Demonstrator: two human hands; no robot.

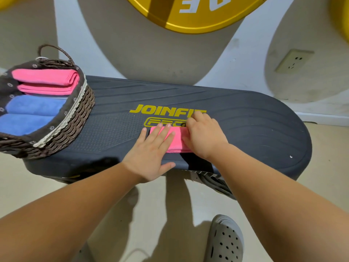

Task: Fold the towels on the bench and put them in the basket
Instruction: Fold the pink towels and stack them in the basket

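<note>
A folded pink towel (176, 139) lies on the dark bench (245, 129) near its front edge, just below the yellow lettering. My left hand (151, 150) lies flat on the towel's left half with fingers straight. My right hand (203, 136) covers the towel's right end, fingers bent down over its far edge; whether they grip the cloth is hidden. A brown woven basket (75, 120) stands on the bench's left end, holding two folded pink towels (47, 80) and two folded blue towels (32, 112).
A wall with a socket (293, 60) rises behind the bench, and a yellow disc (188, 14) hangs above. My foot in a grey perforated clog (224, 241) stands on the beige floor below.
</note>
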